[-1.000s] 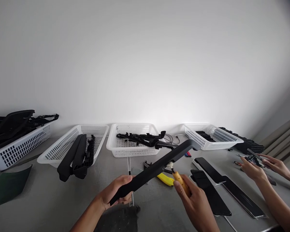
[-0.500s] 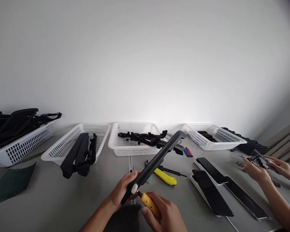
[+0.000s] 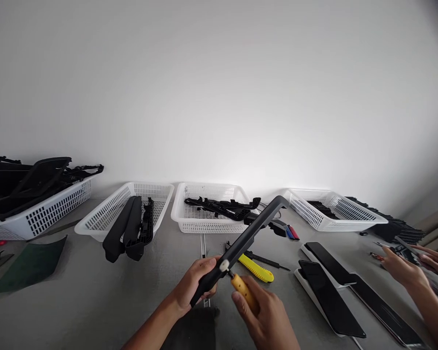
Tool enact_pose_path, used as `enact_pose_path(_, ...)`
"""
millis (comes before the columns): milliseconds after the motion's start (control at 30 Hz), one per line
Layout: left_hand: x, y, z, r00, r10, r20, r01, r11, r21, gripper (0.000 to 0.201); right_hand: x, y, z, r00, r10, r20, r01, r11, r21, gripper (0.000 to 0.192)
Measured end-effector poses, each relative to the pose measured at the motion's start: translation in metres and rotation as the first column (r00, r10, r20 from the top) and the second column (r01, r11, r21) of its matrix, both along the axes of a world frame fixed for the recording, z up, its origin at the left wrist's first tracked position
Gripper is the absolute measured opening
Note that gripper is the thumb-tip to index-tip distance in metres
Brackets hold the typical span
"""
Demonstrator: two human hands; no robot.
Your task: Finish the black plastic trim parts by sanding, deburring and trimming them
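Note:
My left hand [image 3: 195,287] grips the lower end of a long black plastic trim piece [image 3: 246,238], which slants up to the right and ends in a bent tip. A small pale round spot [image 3: 224,265] shows on the piece, just above my left fingers. My right hand [image 3: 266,311] is closed around the handle of a yellow-handled tool [image 3: 244,291] with a short dark metal shaft. Its shaft meets the piece beside the pale spot; the very tip is too small to make out. Behind the piece lies a yellow utility knife [image 3: 256,267].
White baskets [image 3: 211,226] with black plastic parts line the wall. Dark flat panels [image 3: 328,294] lie on the right, where a co-worker's hands [image 3: 405,267] handle a small part. A green sheet [image 3: 31,265] lies on the left; a dark cloth-like thing [image 3: 190,330] is below my hands.
The view has shifted slightly, and the scene sits a little differently in the picture. Both hands have moved slightly up and right in view, with the trim piece and the tool still held together.

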State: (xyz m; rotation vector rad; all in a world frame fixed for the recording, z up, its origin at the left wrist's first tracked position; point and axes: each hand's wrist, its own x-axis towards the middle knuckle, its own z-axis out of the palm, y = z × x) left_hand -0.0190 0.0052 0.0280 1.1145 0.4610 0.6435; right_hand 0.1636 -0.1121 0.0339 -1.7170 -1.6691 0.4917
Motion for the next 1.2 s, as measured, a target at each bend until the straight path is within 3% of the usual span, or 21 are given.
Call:
enact_pose_path(100,-0.001,0.0,0.002,1.0,0.009,-0.01,-0.009,1.0,-0.005,0.067,0.006,0.0,0.001,0.999,0.052,0.007,-0.052,0.999,0.004,0.051)
enact_pose_path(233,-0.006,0.002,0.002,0.997,-0.03,-0.075,0.031,0.999,0.023,0.073,0.022,0.002,0.009,0.995,-0.097,-0.02,0.098,0.995,0.013,0.053)
enact_pose_path(367,-0.01,0.006,0.002,0.99,-0.074,-0.121,0.078,0.997,0.023,0.076,0.048,0.004,0.02,0.993,-0.118,0.003,0.118,0.993,0.006,0.057)
enact_pose_path(467,-0.013,0.008,-0.001,0.988,-0.101,-0.121,0.105,0.994,0.023,0.077,0.066,0.002,0.025,0.969,-0.248,0.023,0.246,0.967,0.066,0.063)
enact_pose_path(667,-0.018,0.01,-0.004,0.98,-0.091,-0.176,0.092,0.996,-0.004,0.086,0.09,0.0,0.029,0.955,-0.288,0.072,0.284,0.957,0.066,0.067)
enact_pose_path(900,-0.025,0.012,0.006,0.979,-0.077,-0.191,0.078,0.997,-0.001,0.079,0.131,0.002,0.043,0.891,-0.444,0.092,0.433,0.894,0.114,0.071)
enact_pose_path(1200,-0.027,0.012,0.017,0.981,-0.072,-0.183,0.08,0.996,0.038,0.073,0.13,-0.009,0.04,0.86,-0.511,0.014,0.502,0.849,0.163,0.067)
